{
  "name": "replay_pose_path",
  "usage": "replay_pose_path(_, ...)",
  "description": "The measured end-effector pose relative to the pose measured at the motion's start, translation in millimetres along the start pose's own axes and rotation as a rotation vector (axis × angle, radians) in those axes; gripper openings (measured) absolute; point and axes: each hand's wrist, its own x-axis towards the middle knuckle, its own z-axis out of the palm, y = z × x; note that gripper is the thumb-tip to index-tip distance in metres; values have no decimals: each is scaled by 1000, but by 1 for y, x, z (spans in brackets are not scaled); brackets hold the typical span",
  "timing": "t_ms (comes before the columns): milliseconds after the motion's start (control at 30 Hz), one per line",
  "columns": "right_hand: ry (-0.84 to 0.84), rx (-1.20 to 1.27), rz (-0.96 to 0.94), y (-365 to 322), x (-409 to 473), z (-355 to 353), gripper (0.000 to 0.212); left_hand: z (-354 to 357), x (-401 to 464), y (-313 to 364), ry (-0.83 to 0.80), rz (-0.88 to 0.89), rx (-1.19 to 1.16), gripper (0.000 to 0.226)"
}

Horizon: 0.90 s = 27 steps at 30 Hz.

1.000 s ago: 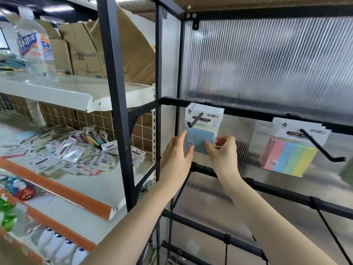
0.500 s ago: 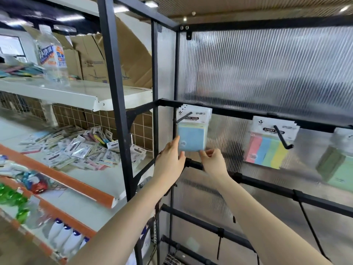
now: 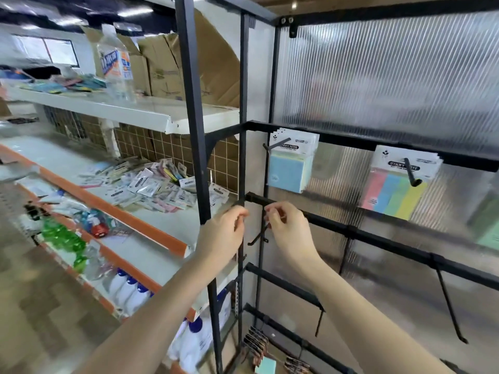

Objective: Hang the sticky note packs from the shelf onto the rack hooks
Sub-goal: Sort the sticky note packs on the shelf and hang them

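Two stacks of sticky note packs are hanging upright on the rack's upper bar: the blue stack (image 3: 290, 164) on the left hook (image 3: 278, 143), the striped stack (image 3: 397, 184) on the next hook (image 3: 411, 172), and both hooks are pointing out toward you. Many more loose packs (image 3: 151, 187) are lying flat in a pile on the white shelf (image 3: 167, 228) to the left, too many to count. Your left hand (image 3: 225, 233) and right hand (image 3: 287, 230) are hovering side by side before the second bar (image 3: 378, 238), below the blue stack, fingers loosely curled and holding nothing.
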Motion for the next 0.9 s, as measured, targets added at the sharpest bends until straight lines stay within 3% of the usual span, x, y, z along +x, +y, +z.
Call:
replay_pose_path(133, -115, -15, -105, -23, -18, 36, 15, -17, -19, -33, 30, -41, -8, 20)
replay_pose_path(333, -271, -37, -220, -51, -17, 112, 16, -43, -27, -119, -10, -238, -43, 27)
replay_pose_path(667, -305, -172, -33, -55, 37, 261, 17, -77, 10, -274, -266, -288, -18, 25)
replay_pose_path(900, -283, -237, 118, -49, 67, 333, 18, -100, 37, -345, -319, -257, 7, 23)
